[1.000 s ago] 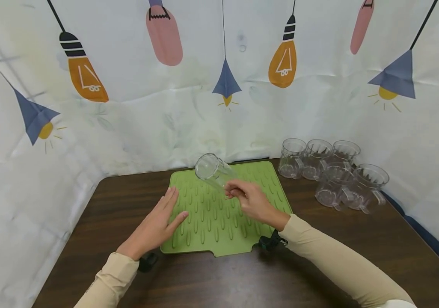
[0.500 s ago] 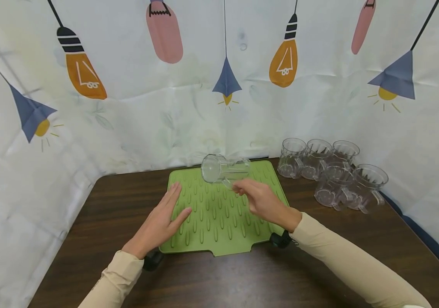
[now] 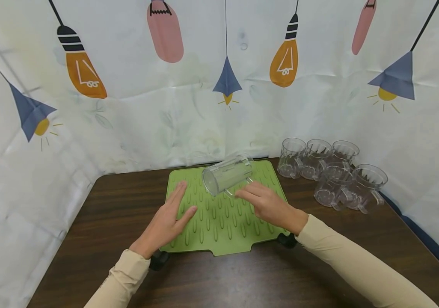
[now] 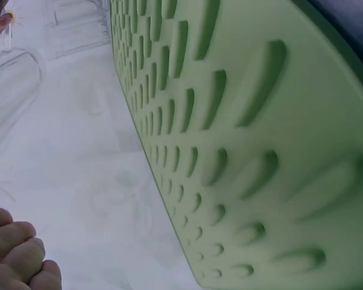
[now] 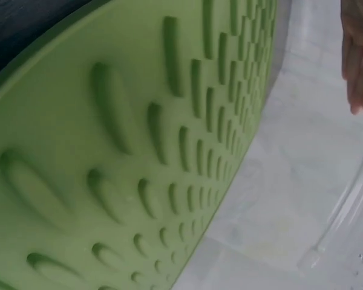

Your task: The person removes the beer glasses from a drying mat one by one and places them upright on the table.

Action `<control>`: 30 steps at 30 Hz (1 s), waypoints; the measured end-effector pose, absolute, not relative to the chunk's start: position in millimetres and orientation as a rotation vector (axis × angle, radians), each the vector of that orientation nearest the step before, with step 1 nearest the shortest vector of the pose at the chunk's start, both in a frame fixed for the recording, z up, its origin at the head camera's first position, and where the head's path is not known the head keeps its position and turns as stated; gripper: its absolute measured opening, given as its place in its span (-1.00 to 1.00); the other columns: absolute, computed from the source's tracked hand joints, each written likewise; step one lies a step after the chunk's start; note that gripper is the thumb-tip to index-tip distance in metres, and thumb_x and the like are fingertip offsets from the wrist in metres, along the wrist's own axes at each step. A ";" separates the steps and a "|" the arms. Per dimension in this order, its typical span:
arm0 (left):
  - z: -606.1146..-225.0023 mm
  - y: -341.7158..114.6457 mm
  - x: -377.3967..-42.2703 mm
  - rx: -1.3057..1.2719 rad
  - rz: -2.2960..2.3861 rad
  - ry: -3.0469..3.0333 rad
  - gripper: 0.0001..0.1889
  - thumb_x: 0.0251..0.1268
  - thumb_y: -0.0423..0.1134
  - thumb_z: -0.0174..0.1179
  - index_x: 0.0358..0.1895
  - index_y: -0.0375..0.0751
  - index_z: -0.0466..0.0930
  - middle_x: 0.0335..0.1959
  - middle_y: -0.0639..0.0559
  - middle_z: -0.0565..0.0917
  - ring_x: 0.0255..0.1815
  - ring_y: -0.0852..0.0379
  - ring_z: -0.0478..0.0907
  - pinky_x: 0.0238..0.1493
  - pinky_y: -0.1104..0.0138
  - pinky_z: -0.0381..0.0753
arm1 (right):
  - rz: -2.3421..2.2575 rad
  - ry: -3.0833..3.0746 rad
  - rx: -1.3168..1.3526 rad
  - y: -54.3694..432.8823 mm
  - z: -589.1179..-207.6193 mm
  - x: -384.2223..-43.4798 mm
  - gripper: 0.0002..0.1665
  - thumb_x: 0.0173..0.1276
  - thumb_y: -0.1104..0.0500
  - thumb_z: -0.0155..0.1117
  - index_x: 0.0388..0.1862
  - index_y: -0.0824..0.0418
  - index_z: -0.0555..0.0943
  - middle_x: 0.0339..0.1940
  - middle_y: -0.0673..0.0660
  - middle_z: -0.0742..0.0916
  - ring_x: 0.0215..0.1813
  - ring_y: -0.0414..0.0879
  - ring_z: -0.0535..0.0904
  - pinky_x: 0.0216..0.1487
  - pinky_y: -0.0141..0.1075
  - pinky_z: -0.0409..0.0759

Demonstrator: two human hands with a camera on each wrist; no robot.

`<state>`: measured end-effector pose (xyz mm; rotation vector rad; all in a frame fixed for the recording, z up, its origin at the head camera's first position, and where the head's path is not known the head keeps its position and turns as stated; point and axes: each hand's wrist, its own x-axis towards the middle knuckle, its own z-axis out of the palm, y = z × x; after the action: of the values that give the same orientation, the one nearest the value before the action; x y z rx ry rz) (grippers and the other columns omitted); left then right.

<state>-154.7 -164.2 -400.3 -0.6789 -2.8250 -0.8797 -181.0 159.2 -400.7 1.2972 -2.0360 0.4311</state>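
My right hand (image 3: 271, 205) holds a clear mug (image 3: 229, 174) by its handle above the green ridged mat (image 3: 219, 226). The mug lies tipped nearly on its side, one end turned left and a little down. Which end is its mouth I cannot tell. My left hand (image 3: 165, 224) hovers over the mat's left part, fingers straight and thumb spread, apart from the mug. In the left wrist view part of the mug (image 4: 12, 78) shows at the left edge, with left-hand fingers (image 4: 18, 254) below. The right wrist view catches the mug (image 5: 351, 223) at its lower right.
Several clear mugs (image 3: 292, 158) stand grouped on the dark wooden table (image 3: 127, 201) to the right of the mat. A white cloth (image 3: 134, 128) printed with lamps and bulbs hangs behind the table and along both sides.
The mug has swung round in my right hand, its far end going right and then slightly up. Both hands have shifted slightly to the right.
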 end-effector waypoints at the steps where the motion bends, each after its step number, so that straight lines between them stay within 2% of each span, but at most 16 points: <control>1: -400.6 -162.6 -154.6 -0.679 -0.889 -2.818 -0.15 0.63 0.15 0.02 0.72 -0.07 -0.19 0.75 -0.12 -0.07 0.76 -0.19 -0.08 0.66 -0.22 0.16 | 0.411 -2.036 1.298 160.3 -401.2 -180.6 -0.23 -0.07 0.77 0.03 0.08 0.28 0.69 -0.15 0.09 0.77 -0.11 -0.10 0.65 0.04 -0.28 0.74; 6: -401.6 -154.7 -154.8 -0.677 -0.944 -2.779 -0.15 0.61 0.15 0.05 0.73 0.04 -0.21 0.75 -0.11 -0.03 0.75 -0.20 -0.01 0.65 -0.23 0.19 | 0.318 -2.039 1.292 164.5 -401.3 -178.1 -0.24 -0.10 0.73 0.08 0.09 0.27 0.70 -0.10 0.10 0.80 -0.06 -0.07 0.67 0.07 -0.27 0.73; 13: -403.8 -140.7 -157.3 -0.676 -1.017 -2.706 -0.17 0.60 0.11 0.09 0.72 0.04 -0.13 0.73 -0.11 0.06 0.73 -0.17 0.06 0.63 -0.22 0.24 | 0.207 -2.002 1.306 169.4 -401.7 -173.3 -0.28 0.01 0.66 -0.11 0.05 0.24 0.70 -0.16 0.05 0.78 -0.16 -0.09 0.63 -0.10 -0.32 0.65; 18: -407.8 -126.7 -159.4 -0.697 -1.063 -2.636 -0.14 0.54 0.04 0.20 0.71 -0.01 -0.07 0.69 -0.18 0.15 0.69 -0.24 0.15 0.56 -0.27 0.32 | 0.177 -1.978 1.309 171.4 -404.5 -167.7 -0.44 0.14 0.63 0.08 0.00 0.22 0.72 -0.23 0.03 0.78 -0.23 -0.11 0.62 -0.23 -0.36 0.60; 22: -410.2 -115.9 -159.4 -0.725 -1.099 -2.565 -0.12 0.45 -0.02 0.30 0.69 -0.06 0.00 0.65 -0.17 0.23 0.57 -0.26 0.34 0.44 -0.21 0.51 | 0.152 -1.948 1.308 171.5 -406.9 -163.3 -0.62 0.28 0.53 0.23 -0.01 0.22 0.73 -0.24 0.02 0.79 -0.24 -0.13 0.64 -0.25 -0.37 0.63; 24: -411.4 -111.4 -160.0 -0.752 -1.119 -2.525 -0.11 0.41 -0.07 0.34 0.67 -0.11 0.05 0.63 -0.18 0.26 0.51 -0.24 0.41 0.38 -0.13 0.59 | 0.139 -1.942 1.304 171.8 -408.1 -161.3 -0.64 0.35 0.51 0.19 0.00 0.22 0.73 -0.24 0.02 0.79 -0.23 -0.13 0.65 -0.23 -0.35 0.64; 26: -412.9 -107.7 -160.7 -0.779 -1.136 -2.498 -0.11 0.39 -0.10 0.36 0.65 -0.15 0.07 0.60 -0.19 0.29 0.46 -0.21 0.46 0.30 -0.06 0.67 | 0.123 -1.951 1.295 172.9 -408.8 -158.8 -0.62 0.44 0.50 0.07 0.02 0.21 0.73 -0.23 0.01 0.79 -0.21 -0.13 0.65 -0.21 -0.34 0.65; 30: -414.5 -102.0 -161.2 -0.804 -1.190 -2.485 -0.11 0.40 -0.12 0.37 0.66 -0.10 0.05 0.57 -0.17 0.31 0.45 -0.15 0.46 0.19 0.02 0.74 | 0.095 -1.960 1.271 175.8 -410.4 -154.8 -0.49 0.51 0.47 -0.19 0.04 0.21 0.72 -0.19 0.02 0.78 -0.18 -0.12 0.65 -0.19 -0.31 0.63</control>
<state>-161.2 -102.0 -414.5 -0.8038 -2.4848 -1.1901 -154.8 175.8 -410.4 1.2706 -1.9597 0.0947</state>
